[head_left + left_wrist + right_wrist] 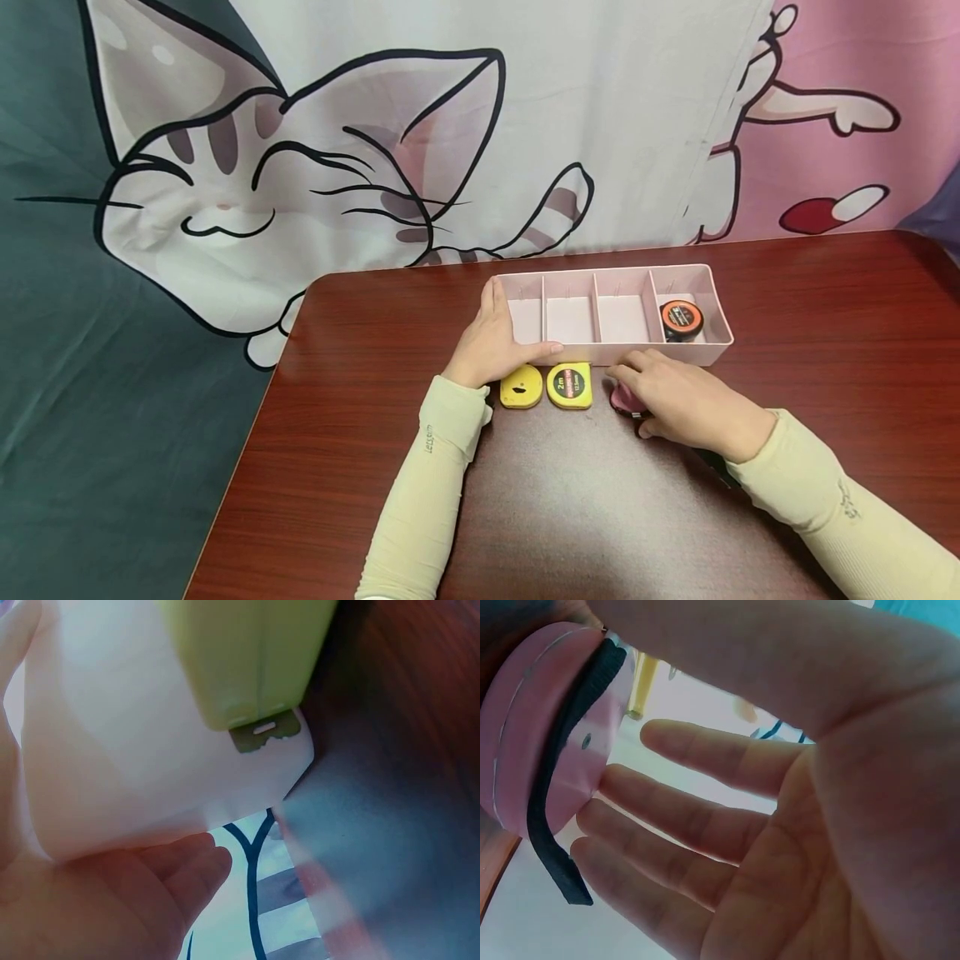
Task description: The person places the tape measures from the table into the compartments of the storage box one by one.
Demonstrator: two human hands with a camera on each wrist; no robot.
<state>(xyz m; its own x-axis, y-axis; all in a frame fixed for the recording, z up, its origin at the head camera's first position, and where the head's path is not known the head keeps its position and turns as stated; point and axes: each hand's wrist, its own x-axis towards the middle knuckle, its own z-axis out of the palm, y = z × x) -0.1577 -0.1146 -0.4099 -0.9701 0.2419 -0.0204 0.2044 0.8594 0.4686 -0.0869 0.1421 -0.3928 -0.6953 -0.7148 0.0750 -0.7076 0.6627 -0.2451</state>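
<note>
My left hand [491, 337] is at the left end of a pale pink divided box [630, 356], its thumb along the front wall and its straight fingers on the end wall. In the left wrist view, the fingers lie along the box's outer wall [127, 772]. Over a pink round tape measure [625, 400] with a black strap [547, 780] is my right hand [678, 404]. In the right wrist view its fingers are spread, several fingertips right at the tape measure's face. Two yellow tape measures [521, 387] [570, 386] stand between the hands, before the box.
An orange and black tape measure [682, 320] sits in the box's rightmost compartment. Part of a dark green thing [716, 465] shows under the right wrist. The reddish-brown table [360, 433] ends at a printed cat curtain [262, 192] behind the box.
</note>
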